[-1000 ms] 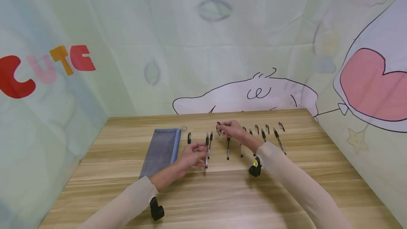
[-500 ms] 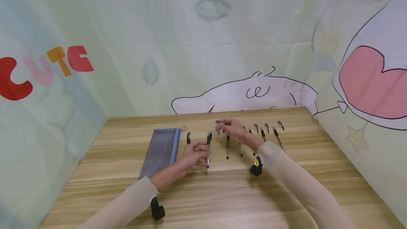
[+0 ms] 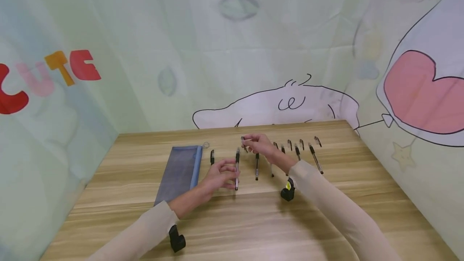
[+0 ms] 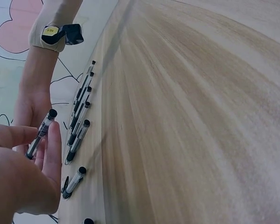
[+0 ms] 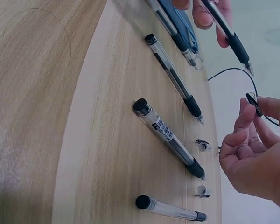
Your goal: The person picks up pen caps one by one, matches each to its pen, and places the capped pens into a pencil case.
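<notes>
Left hand (image 3: 218, 174) grips a pen (image 5: 236, 45), right hand (image 3: 262, 146) pinches a cap (image 5: 254, 104); capping, seen small, seems the step, next needing cap and tip (image 5: 250, 69) aligned.

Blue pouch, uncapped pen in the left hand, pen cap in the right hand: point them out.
Blue pouch (image 3: 177, 174): head view, middle of its flat side.
Uncapped pen (image 5: 229, 36): right wrist view, where the clear barrel meets the black grip.
Pen cap (image 5: 254, 105): right wrist view, middle of its dark side.

Draped-off indoor space, kind unclear; cartoon-printed cloth (image 3: 137, 23) surrounds wooden table (image 3: 235, 228).
</notes>
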Action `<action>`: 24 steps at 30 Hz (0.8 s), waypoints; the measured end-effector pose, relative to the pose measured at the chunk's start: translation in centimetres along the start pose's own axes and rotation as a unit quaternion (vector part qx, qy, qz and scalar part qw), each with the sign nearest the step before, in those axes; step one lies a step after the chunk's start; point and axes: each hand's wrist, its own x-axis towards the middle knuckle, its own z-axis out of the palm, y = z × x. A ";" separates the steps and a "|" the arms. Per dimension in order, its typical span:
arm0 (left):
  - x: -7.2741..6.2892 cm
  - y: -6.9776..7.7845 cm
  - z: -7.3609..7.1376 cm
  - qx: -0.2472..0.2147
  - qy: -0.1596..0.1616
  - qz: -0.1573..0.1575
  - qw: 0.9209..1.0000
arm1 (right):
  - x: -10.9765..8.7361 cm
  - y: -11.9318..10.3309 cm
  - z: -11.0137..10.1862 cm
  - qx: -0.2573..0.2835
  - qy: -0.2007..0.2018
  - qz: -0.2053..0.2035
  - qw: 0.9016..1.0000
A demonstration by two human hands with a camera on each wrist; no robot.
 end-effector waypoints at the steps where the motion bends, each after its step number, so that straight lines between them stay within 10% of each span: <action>1: 0.0 0.0 0.0 0.001 -0.002 0.000 1.000 | 0.0 0.0 0.0 0.001 0.000 0.001 1.000; 24: 0.3 -0.4 0.6 0.001 -0.011 -0.001 1.000 | -0.3 0.3 0.0 0.002 -0.019 0.011 1.000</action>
